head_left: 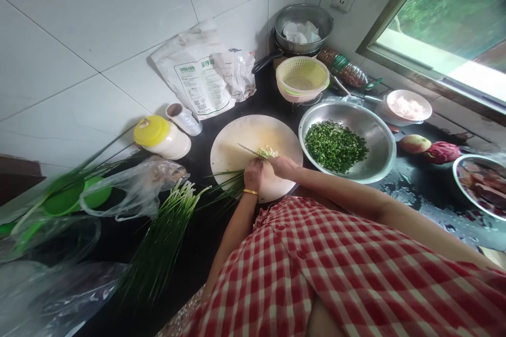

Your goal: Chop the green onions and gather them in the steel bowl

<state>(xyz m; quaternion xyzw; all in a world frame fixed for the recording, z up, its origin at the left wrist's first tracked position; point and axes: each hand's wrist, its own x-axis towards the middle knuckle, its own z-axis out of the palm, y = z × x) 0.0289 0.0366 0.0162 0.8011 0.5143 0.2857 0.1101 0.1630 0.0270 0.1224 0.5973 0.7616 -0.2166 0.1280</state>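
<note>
On a round white cutting board (276, 131), my right hand (283, 167) is wrapped round the handle of a knife (250, 150), whose blade points left. My left hand (253, 175) presses down on a bundle of green chives (231, 181) close to the blade; the leaves stick out to the left past the board's edge. A small heap of chopped pale pieces (268, 151) lies just beyond the knife. To the right of the board stands a steel bowl (381, 152) with a pile of chopped greens (334, 145). A larger bunch of whole chives (166, 237) rests on the counter at the left.
Behind the board are a printed plastic bag (203, 87), a plastic roll (185, 118) and a yellow-lidded jar (160, 137). A yellow colander (302, 76) stands at the back. On the right are a white bowl (409, 105), a dragon fruit (443, 152) and water drops on the counter.
</note>
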